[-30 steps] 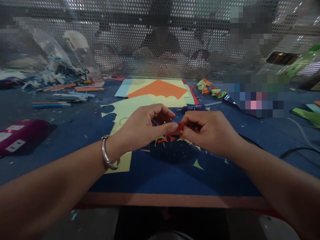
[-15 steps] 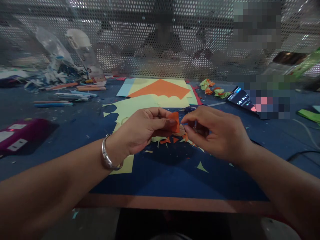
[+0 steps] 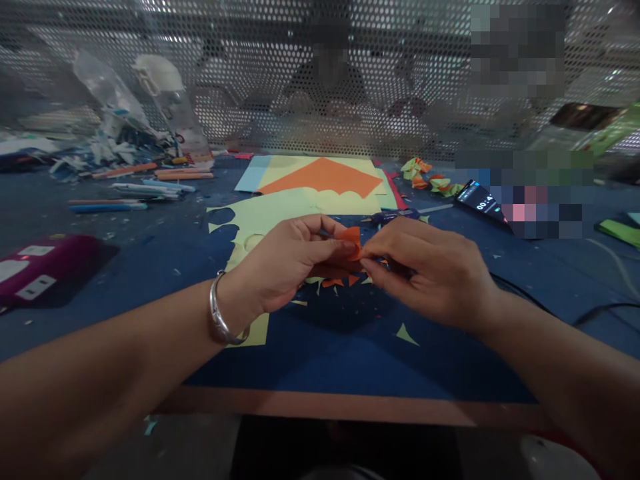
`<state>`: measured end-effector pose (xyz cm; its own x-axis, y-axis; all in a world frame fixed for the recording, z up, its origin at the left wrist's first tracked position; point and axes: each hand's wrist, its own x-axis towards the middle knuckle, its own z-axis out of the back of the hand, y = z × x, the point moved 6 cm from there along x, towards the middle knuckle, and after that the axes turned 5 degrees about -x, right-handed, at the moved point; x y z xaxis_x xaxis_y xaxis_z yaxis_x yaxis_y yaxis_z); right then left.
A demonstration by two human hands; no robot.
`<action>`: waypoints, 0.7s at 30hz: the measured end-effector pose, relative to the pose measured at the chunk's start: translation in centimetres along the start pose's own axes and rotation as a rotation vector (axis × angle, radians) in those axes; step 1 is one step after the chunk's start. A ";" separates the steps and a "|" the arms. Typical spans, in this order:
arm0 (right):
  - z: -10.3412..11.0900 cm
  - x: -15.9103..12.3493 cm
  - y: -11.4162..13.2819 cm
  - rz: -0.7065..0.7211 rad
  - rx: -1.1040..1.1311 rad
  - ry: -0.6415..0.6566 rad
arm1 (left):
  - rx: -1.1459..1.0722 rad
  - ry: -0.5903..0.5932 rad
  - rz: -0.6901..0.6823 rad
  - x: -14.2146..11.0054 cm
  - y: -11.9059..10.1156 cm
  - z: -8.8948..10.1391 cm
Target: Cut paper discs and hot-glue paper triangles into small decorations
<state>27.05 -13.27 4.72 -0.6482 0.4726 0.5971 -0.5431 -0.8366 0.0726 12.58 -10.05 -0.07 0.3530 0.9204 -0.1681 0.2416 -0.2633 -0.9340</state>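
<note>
A small piece of orange paper [image 3: 354, 235] is up above the table, pinched between the thumb and fingers of my left hand [image 3: 295, 257]. My right hand [image 3: 425, 267] is closed, its thumb and fingertips meeting at the paper's right edge; the exact grip is partly hidden by the fingers. Under both hands lie orange and pale green paper scraps [image 3: 333, 283]. Beneath my left hand spreads a pale yellow-green sheet [image 3: 280, 203] with rounded cut-outs. Just behind my right hand is a dark blue pointed tool [image 3: 395, 217].
Farther back, a large orange paper shape [image 3: 323, 179] rests on yellow sheets. Crumpled paper pieces [image 3: 417, 175] and a phone [image 3: 483, 203] lie at right. At left are a magenta box [image 3: 55, 267], rolled paper sticks [image 3: 150, 191] and a bottle [image 3: 175, 107]. A perforated metal panel [image 3: 250, 80] stands behind.
My right hand has moved slightly left, and its fingertips now meet the orange paper's edge, where a gap was before. The paper looks more bent in my left hand.
</note>
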 end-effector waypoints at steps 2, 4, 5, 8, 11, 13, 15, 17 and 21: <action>0.1 0.0 -0.2 -0.045 0.046 -0.035 | 0.040 0.024 -0.015 -0.1 0.0 -0.3; 0.2 0.0 -0.6 -0.099 0.092 -0.055 | 0.068 0.030 -0.021 -0.2 0.0 -0.5; 0.1 0.0 -0.8 -0.127 0.109 -0.056 | 0.074 0.024 -0.016 -0.2 0.1 -0.5; -0.1 0.1 -1.3 -0.219 0.136 -0.028 | 0.078 0.006 0.004 -0.4 0.2 -0.5; -0.2 0.2 -1.4 -0.280 0.162 -0.005 | 0.104 0.026 -0.008 -0.5 0.1 -0.8; -0.2 0.2 -1.4 -0.298 0.178 0.001 | 0.132 0.044 -0.039 -0.5 0.0 -0.9; -0.2 0.2 -1.4 -0.305 0.187 0.004 | 0.171 0.052 -0.071 -0.6 -0.1 -0.9; -0.2 0.2 -1.5 -0.311 0.185 0.005 | 0.238 0.069 -0.113 -0.7 -0.2 -0.9; -0.3 0.1 -1.5 -0.309 0.170 0.005 | 0.420 0.092 -0.230 -1.0 -0.7 -1.0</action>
<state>27.64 -11.90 4.42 -0.4697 0.7119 0.5221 -0.6175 -0.6876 0.3819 12.94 -11.06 1.07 0.4163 0.9067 0.0682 -0.0563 0.1005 -0.9933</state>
